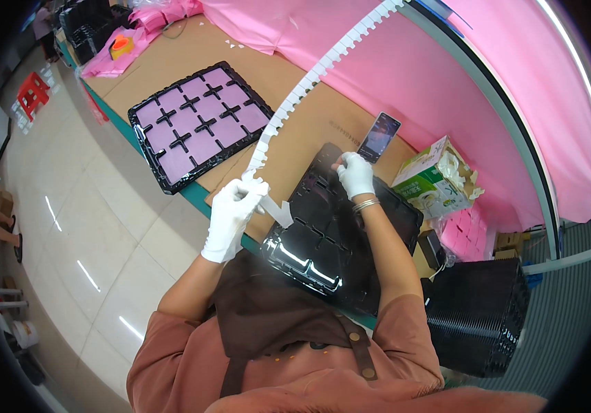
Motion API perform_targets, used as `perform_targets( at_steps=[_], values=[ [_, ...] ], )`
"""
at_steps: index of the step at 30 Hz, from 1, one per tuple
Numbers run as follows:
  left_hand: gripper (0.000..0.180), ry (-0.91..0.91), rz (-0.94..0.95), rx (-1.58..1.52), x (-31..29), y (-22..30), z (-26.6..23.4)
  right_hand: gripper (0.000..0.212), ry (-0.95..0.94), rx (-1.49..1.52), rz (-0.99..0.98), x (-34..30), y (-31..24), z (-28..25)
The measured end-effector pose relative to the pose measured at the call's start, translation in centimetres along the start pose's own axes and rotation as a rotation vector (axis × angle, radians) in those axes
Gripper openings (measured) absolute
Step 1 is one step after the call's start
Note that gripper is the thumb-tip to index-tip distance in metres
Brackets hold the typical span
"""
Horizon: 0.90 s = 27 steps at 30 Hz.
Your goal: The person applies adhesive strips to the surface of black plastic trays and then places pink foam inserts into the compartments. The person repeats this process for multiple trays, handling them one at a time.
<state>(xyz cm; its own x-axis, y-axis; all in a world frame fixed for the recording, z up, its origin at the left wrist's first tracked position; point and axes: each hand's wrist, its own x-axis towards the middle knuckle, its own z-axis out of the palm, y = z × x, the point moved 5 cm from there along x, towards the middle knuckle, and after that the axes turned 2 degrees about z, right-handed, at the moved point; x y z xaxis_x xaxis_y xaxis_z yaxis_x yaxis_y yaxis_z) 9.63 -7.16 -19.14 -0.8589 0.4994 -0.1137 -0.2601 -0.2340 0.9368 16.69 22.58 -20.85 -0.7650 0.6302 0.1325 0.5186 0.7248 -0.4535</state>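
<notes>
My left hand [230, 213], in a white glove, is closed with fingertips pinched at the lower end of a long white notched strip [300, 86]. The strip curves up to the top of the view. A short white piece [278, 210] slants from the same fingers over a black plastic tray [316, 224]. My right hand [356, 175], also gloved, is curled closed above the far part of that tray, beside a phone [379, 138] with a lit screen. Whether anything is in the right fingers is hidden.
Left of the strip, another black tray [192, 182] holds lilac sheets between cross-shaped ridges. A green and white carton [436, 182] stands at the right, with stacked black trays [478, 313] nearer. Pink sheeting [378, 76] covers the back. A red stool [33, 94] is on the floor.
</notes>
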Motion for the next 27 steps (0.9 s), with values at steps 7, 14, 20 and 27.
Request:
perform_targets(
  at_steps=[7,14,20,27],
  values=[
    [0.018,-0.057,-0.022,-0.008,-0.2,-0.2,0.4,0.013,-0.115,0.399,0.114,1.6,2.7,1.9],
    [0.019,-0.115,-0.082,-0.087,0.1,-1.1,2.9,0.014,-0.100,0.724,-0.070,-4.3,-3.8,-1.7],
    [0.017,-0.197,-0.027,-0.161,-1.2,-2.1,5.3,0.023,-0.320,0.973,0.085,-11.3,-9.7,-2.3],
    [0.021,-0.342,-0.173,-0.207,-1.6,-1.5,6.8,0.013,-0.247,1.126,0.168,-13.6,-8.6,-3.7]
  ],
)
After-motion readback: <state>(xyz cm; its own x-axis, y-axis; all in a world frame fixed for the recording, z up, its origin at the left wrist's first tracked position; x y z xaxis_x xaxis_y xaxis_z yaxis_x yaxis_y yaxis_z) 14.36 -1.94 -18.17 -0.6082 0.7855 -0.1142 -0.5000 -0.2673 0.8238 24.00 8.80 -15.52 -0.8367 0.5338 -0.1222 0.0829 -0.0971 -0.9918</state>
